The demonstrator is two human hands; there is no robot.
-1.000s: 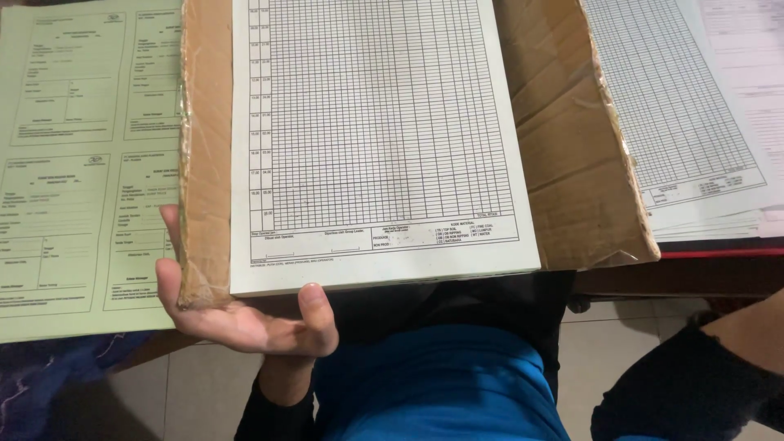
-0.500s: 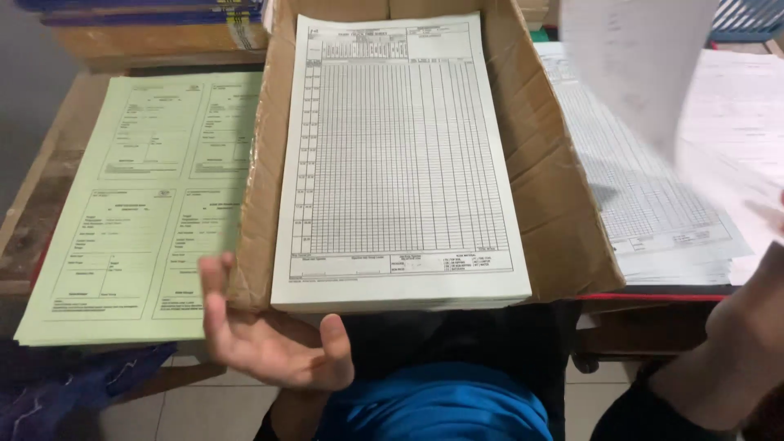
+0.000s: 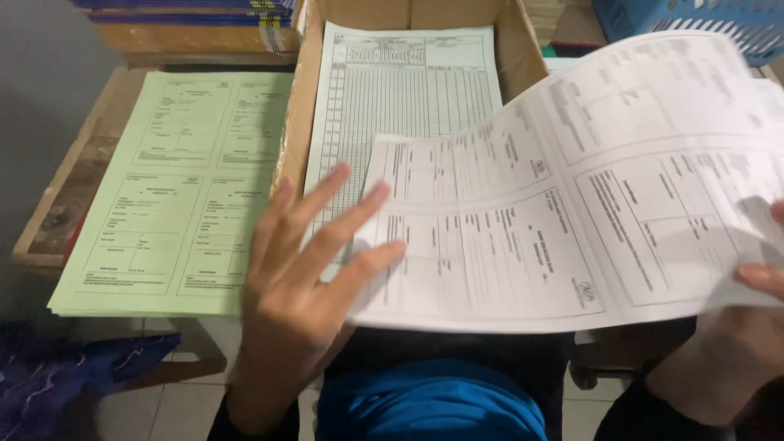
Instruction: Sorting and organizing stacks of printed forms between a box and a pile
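Observation:
My right hand (image 3: 755,327) grips the right edge of a large white printed form sheet (image 3: 588,188) and holds it in the air over a cardboard box (image 3: 296,106). Inside the box lies a stack of pale gridded forms (image 3: 408,98), partly covered by the white sheet. My left hand (image 3: 306,278) is raised with fingers spread, its fingertips touching the white sheet's left edge, above the box's front left corner.
A stack of green forms (image 3: 167,196) lies on the wooden table (image 3: 73,180) left of the box. Books (image 3: 188,12) are piled at the back left. A blue plastic basket (image 3: 702,20) stands at the back right. Tiled floor shows below.
My right hand has brought a white sheet from the right across the box. My left hand left the box's underside and rose, fingers spread, to meet the sheet's edge.

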